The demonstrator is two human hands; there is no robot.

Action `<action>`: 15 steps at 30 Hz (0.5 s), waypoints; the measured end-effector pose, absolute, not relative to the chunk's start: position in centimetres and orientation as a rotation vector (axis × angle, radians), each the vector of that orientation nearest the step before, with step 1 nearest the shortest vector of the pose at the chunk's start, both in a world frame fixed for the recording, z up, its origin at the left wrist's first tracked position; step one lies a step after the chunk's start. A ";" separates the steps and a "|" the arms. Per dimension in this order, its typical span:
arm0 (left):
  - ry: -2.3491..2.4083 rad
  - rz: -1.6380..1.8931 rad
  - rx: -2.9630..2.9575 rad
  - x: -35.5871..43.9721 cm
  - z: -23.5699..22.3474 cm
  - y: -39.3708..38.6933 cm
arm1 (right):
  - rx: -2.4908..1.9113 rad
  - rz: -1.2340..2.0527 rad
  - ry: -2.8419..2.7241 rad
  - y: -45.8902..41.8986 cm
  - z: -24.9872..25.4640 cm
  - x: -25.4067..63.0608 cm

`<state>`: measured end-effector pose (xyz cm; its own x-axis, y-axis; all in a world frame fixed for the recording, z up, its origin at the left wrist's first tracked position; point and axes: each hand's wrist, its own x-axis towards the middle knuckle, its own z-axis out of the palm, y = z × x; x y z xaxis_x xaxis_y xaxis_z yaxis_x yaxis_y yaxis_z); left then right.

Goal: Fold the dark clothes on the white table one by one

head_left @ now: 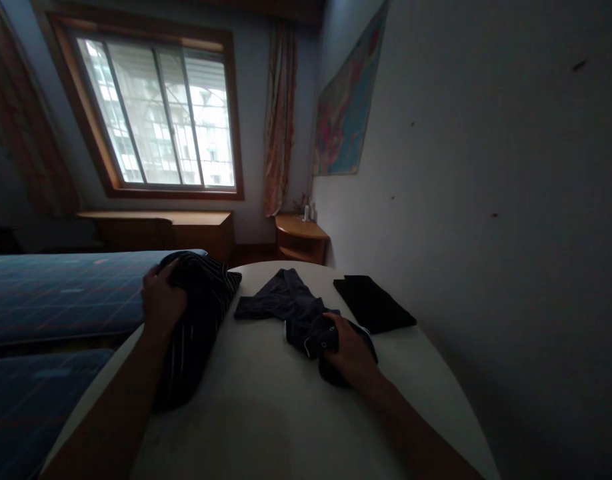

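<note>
Step, apparently: garment handling. Left hand (162,299) grips the striped garment (199,330) at ten o'clock on the table (261,407); right hand (350,353) grips the dark garment (286,300) at one o'clock. Lifting likely requires secure grip.

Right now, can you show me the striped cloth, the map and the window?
Striped cloth (199,323), head view: its dark middle.
Map (345,113), head view: its middle.
Window (147,113), head view: a middle pane.
</note>
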<state>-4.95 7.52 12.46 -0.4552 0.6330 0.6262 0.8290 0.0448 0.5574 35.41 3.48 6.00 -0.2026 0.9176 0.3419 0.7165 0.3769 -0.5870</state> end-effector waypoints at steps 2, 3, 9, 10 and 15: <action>-2.114 -1.225 -1.528 -3.4 12.9 7.5 | -1.409 0.403 -1.987 3.5 6.1 35.4; -2.183 -1.139 -1.517 -2.7 12.5 7.6 | -1.411 0.406 -1.987 3.5 6.1 35.4; -2.541 -0.444 -1.769 -2.6 7.8 8.2 | -1.414 0.411 -1.999 3.4 6.1 35.4; -2.541 -0.391 -1.809 -3.3 7.5 8.3 | -1.419 0.409 -2.009 3.3 6.0 35.3; -2.470 -0.254 -1.958 -5.3 8.8 8.5 | -1.436 0.340 -2.142 2.8 6.3 35.0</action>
